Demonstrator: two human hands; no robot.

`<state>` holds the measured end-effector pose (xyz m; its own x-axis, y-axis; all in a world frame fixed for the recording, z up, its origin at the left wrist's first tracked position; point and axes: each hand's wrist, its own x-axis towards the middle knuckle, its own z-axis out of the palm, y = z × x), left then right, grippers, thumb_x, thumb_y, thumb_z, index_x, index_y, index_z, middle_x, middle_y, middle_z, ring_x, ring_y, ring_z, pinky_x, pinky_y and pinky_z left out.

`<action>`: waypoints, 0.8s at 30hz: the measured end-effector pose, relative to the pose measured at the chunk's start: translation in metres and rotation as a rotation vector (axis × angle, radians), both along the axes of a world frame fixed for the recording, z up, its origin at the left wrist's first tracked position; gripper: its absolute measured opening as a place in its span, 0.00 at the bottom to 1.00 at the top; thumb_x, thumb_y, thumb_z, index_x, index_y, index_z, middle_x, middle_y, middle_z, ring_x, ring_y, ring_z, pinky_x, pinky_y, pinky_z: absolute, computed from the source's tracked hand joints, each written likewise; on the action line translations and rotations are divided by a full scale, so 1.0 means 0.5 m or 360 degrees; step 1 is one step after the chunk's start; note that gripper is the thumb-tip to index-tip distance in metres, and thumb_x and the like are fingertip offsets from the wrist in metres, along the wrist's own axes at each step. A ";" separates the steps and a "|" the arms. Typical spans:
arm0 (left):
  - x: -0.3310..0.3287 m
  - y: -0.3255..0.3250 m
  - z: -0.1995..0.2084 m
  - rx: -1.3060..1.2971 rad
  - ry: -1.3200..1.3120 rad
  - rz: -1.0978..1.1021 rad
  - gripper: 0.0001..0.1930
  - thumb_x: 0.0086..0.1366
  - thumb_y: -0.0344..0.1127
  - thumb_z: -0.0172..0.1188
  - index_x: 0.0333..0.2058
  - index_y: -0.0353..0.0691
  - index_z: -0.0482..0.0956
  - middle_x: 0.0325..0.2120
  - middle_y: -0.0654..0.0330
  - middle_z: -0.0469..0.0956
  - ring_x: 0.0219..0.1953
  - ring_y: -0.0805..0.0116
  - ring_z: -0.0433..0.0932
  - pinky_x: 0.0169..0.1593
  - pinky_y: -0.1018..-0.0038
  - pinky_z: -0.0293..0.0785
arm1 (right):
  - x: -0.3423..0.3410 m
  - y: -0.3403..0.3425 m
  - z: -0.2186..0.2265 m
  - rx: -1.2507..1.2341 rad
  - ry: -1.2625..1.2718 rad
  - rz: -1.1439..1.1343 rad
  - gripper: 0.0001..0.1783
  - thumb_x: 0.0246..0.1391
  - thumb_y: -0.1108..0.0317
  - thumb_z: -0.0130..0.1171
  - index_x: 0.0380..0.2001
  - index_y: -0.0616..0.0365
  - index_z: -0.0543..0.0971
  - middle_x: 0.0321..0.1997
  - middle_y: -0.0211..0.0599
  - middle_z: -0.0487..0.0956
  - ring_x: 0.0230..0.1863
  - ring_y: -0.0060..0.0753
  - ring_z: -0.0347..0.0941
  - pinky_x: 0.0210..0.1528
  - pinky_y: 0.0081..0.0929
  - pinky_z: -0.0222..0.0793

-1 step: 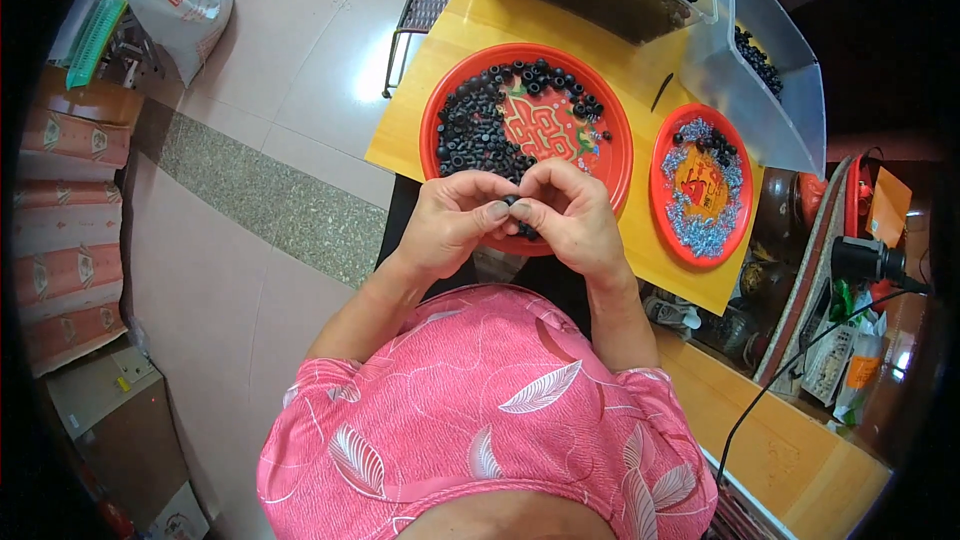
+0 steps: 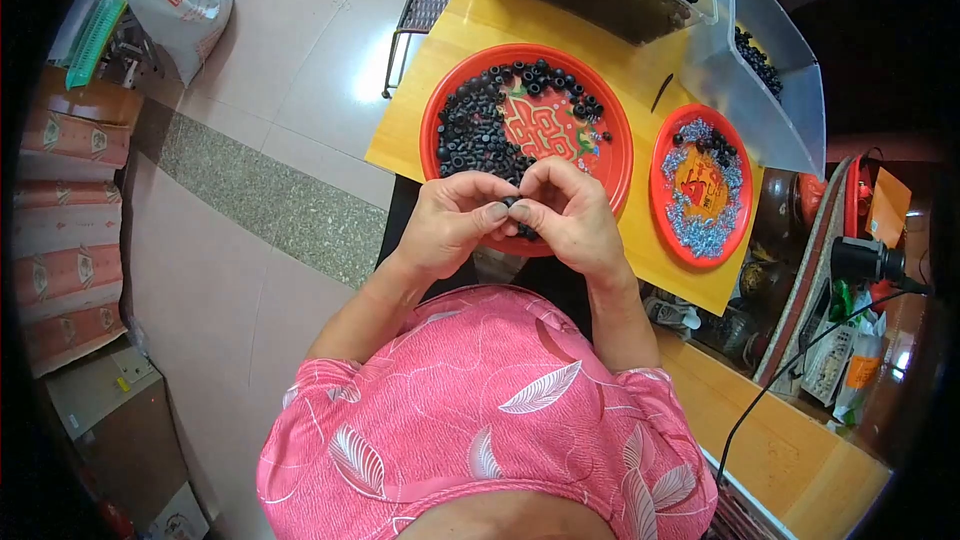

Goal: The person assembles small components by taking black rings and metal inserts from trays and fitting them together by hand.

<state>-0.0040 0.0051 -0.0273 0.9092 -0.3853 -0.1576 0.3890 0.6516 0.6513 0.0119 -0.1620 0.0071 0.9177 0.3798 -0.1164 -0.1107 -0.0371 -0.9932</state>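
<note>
My left hand [image 2: 455,220] and my right hand [image 2: 568,215] meet over the near rim of a large round red tray [image 2: 626,155]. Both are closed, thumbs and fingertips pinching one small round black plastic part [image 2: 510,201] between them. Fingers hide most of that part. Many small black plastic pieces [image 2: 475,130], some ring-like and hollow, lie in the tray, mostly on its left and far sides. To the right, a smaller oval red tray [image 2: 656,180] holds small shiny silvery-blue pieces [image 2: 700,232] and a few black parts [image 2: 712,140] at its far end.
Both trays stand on a yellow tabletop [image 2: 440,35]. Behind them are a clear bin [image 2: 600,0] of black parts and a tilted translucent bin [image 2: 800,110]. A thin dark stick [image 2: 662,92] lies between. A black cable [image 2: 770,390] hangs at right.
</note>
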 end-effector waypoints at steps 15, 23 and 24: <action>0.005 0.026 -0.024 -0.0257 0.0049 0.0115 0.09 0.56 0.24 0.55 0.38 0.35 0.72 0.30 0.56 0.76 0.29 0.71 0.74 0.34 0.79 0.72 | 0.152 0.031 -0.059 -0.1160 -0.1047 0.0183 0.06 0.42 0.79 0.52 0.27 0.62 0.76 0.27 0.44 0.73 0.32 0.45 0.71 0.34 0.33 0.66; 0.006 0.029 -0.021 -0.0324 0.0063 0.0098 0.09 0.56 0.25 0.54 0.38 0.34 0.72 0.29 0.56 0.75 0.29 0.71 0.74 0.34 0.79 0.71 | 0.163 0.029 -0.061 -0.1063 -0.1228 0.0349 0.08 0.40 0.81 0.50 0.26 0.62 0.75 0.28 0.45 0.71 0.33 0.47 0.70 0.35 0.35 0.66; 0.007 0.028 -0.021 -0.0324 0.0061 0.0095 0.09 0.56 0.25 0.54 0.38 0.34 0.72 0.29 0.56 0.75 0.29 0.71 0.74 0.34 0.79 0.71 | 0.163 0.029 -0.063 -0.1064 -0.1230 0.0346 0.08 0.40 0.81 0.50 0.26 0.62 0.75 0.28 0.45 0.71 0.33 0.47 0.70 0.35 0.35 0.66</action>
